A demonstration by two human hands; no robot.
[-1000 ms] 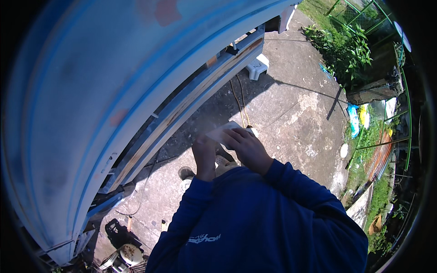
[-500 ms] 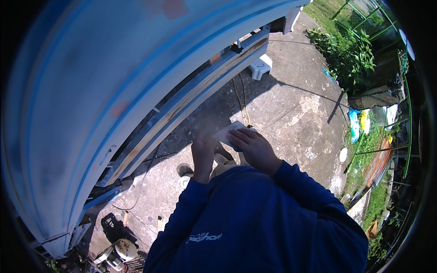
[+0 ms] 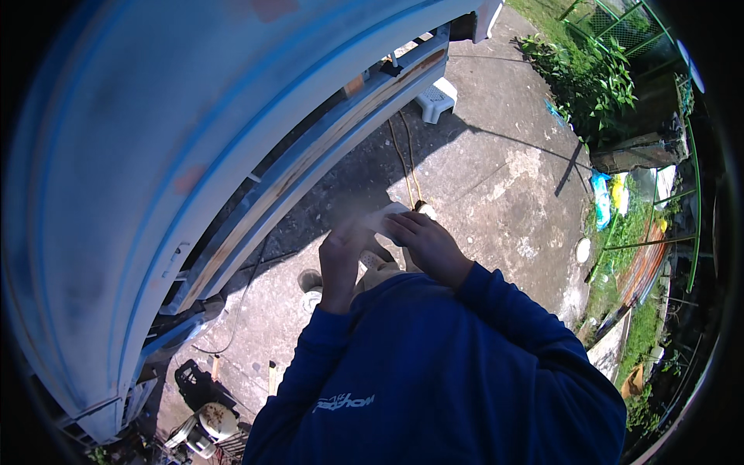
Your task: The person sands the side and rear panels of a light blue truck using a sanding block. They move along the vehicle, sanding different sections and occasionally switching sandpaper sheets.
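My left hand (image 3: pixel 341 260) and my right hand (image 3: pixel 426 244) are raised together in front of my chest, both closed on a small pale, flat piece (image 3: pixel 381 219) that looks like folded paper or cloth; what it is I cannot tell. Both arms wear dark blue sleeves (image 3: pixel 496 310). My shoes (image 3: pixel 310 283) show below the hands on the concrete ground (image 3: pixel 496 178).
A large curved blue and white panel (image 3: pixel 155 155) fills the left and top, with a metal frame rail (image 3: pixel 310 163) under it. A white stool (image 3: pixel 435 99) and yellow cord (image 3: pixel 403 159) lie on the concrete. Plants and a green fence (image 3: pixel 604 70) stand right. Buckets and tools (image 3: pixel 205 422) sit lower left.
My hands have stayed together on the pale piece, with the fingers shifting slightly. The view has drifted a little.
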